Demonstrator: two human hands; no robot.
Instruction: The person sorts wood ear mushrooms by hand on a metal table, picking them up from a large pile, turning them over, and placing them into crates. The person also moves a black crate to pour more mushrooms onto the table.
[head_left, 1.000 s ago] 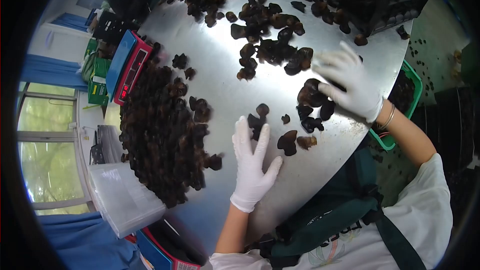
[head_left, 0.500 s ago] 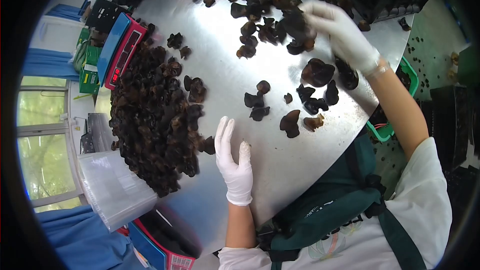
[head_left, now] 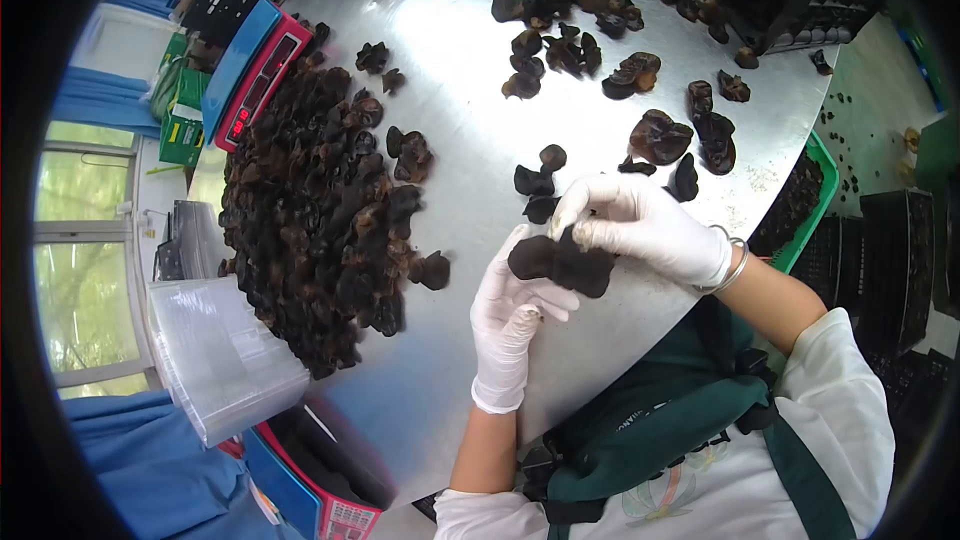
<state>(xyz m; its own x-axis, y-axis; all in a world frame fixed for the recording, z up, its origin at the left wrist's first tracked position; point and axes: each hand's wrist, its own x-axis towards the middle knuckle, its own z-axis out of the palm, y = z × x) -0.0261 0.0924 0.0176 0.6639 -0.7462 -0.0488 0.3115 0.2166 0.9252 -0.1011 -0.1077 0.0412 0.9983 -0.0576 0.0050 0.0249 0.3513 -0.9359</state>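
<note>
A dark lobed piece (head_left: 575, 268), matte and nearly black with smooth, rounded edges, is held over the near part of the table, between the person's two hands. The right hand (head_left: 640, 225), in a thin white glove, comes in from its two o'clock side and pinches its upper edge between thumb and bent fingers. The left hand (head_left: 500, 340), gloved alike, rises from seven o'clock with its palm turned inward, thumb apart from the fingers; some fingers pass behind the piece, so I cannot tell whether they grip it or merely lie against it. Both forearms are bare, and thin metal bangles (head_left: 741, 260) circle the right wrist.

Under them spreads the table (head_left: 450, 90), smooth, shiny metal. Taking the held piece as the dial's centre, small dark pieces (head_left: 535, 180) lie near twelve o'clock, and a glossy brown curled piece (head_left: 660, 137) at one. A dense, crinkled heap (head_left: 315, 210) fills ten o'clock, beside a pink-and-blue scale (head_left: 262, 80). A stack of clear plastic bags (head_left: 230, 350) lies toward half past eight; a green plastic basket (head_left: 826, 180) stands beyond the table edge, past two.
</note>
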